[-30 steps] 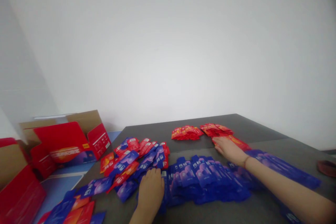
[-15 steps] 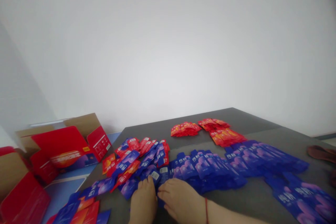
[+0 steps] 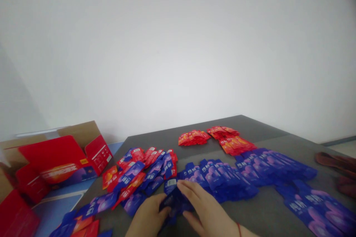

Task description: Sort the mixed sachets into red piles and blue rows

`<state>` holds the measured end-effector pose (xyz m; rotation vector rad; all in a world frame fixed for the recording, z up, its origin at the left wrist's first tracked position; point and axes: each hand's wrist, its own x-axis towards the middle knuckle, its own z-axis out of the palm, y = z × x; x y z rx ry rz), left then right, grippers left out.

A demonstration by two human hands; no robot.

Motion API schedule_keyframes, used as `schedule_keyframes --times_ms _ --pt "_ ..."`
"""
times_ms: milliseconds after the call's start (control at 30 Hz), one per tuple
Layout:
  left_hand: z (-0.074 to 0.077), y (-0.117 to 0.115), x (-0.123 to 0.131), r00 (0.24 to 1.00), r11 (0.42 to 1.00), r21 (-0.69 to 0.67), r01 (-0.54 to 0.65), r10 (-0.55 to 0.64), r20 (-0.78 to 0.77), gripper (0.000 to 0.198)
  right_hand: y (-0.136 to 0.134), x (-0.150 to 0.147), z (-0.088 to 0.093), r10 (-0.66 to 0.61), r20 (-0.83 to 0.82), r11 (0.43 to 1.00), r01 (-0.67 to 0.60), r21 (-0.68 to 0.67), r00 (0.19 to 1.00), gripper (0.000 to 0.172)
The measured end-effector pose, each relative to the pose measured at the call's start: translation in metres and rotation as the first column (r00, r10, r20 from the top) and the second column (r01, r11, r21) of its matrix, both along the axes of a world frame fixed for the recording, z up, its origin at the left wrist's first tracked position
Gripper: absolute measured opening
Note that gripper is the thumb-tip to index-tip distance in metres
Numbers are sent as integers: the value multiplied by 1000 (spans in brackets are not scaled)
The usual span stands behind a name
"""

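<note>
Blue foil sachets [image 3: 175, 202], a small bunch of them, sit between both hands at the near edge of the grey table [image 3: 267, 211], low in the middle of the view. Left hand [image 3: 148, 218] comes in from below, fingers curled together around the bunch's left side, thumb toward the top edge. Right hand [image 3: 204, 211] lies flatter on the bunch's right side, fingers [image 3: 189, 190] stretched forward and close together, pressing on the packets; a red cord [image 3: 239, 229] circles that wrist. Whether either hand truly clamps the bunch or only steadies it against the tabletop, cannot tell, since the packets blur where the hands meet. Just beyond the fingertips runs an overlapping row of blue sachets [image 3: 219, 177], fanned to the right. More blue sachets [image 3: 278, 164] lie farther right, and another loose group [image 3: 317, 211] near the right front corner. Left of the hands, a mixed heap of red and blue sachets [image 3: 141, 170] spreads toward the table's left edge, with a few more [image 3: 80, 222] at the lower left. Two small piles of red sachets [image 3: 193, 137] and [image 3: 230, 140] lie at the far side, well apart from the hands. Off the table at left, an open red carton [image 3: 61, 159] with brown cardboard flaps. A dark reddish cloth [image 3: 336, 163] rests at the right edge.
</note>
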<state>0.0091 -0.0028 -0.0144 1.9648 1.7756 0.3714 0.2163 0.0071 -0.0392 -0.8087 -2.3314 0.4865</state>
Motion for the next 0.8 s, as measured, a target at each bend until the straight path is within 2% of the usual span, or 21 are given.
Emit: schedule_keyframes --times_ms 67,100,167,233,267,333,433,500,600,733,767,800 --pt "2 -1 8 943 973 -104 205 -168 286 21 -3 7 0 -52 -95 991 40 -127 994 67" --pt "2 -3 14 900 952 -140 271 -199 388 19 -4 9 -1 -78 -134 976 48 -210 988 63" --pt "1 -6 23 849 926 -199 320 -187 494 17 -5 12 -4 -112 -186 931 38 -362 976 42" --pt "-1 -10 29 834 908 -258 330 -152 531 17 -5 13 -10 -140 -224 894 27 -446 965 17" --pt "-2 -11 29 829 897 -284 339 -142 540 19 -5 14 -13 -156 -243 883 25 -469 957 11" --pt "-5 -12 28 819 875 -318 364 -138 557 22 -5 16 -19 -205 -284 851 28 -524 937 13" --pt "-7 -12 23 800 850 -361 384 -110 590 22 -6 21 -27 -257 -309 771 1 -637 916 27" --pt "-9 -11 22 782 830 -395 394 -78 618 25 -7 25 -32 -270 -305 741 -5 -671 913 34" --pt "-13 -9 22 781 794 -450 408 -48 623 33 -10 33 -40 -273 -319 778 13 -628 908 32" --pt "-20 -7 25 782 814 -434 387 -40 622 38 -19 48 -47 -231 -241 760 20 -649 943 37" --pt "-21 -7 26 769 810 -431 398 -39 638 39 -22 54 -46 -205 -200 784 39 -619 958 39" --pt "-23 -6 27 751 798 -435 417 -33 659 41 -26 61 -43 -165 -156 838 55 -542 974 41"
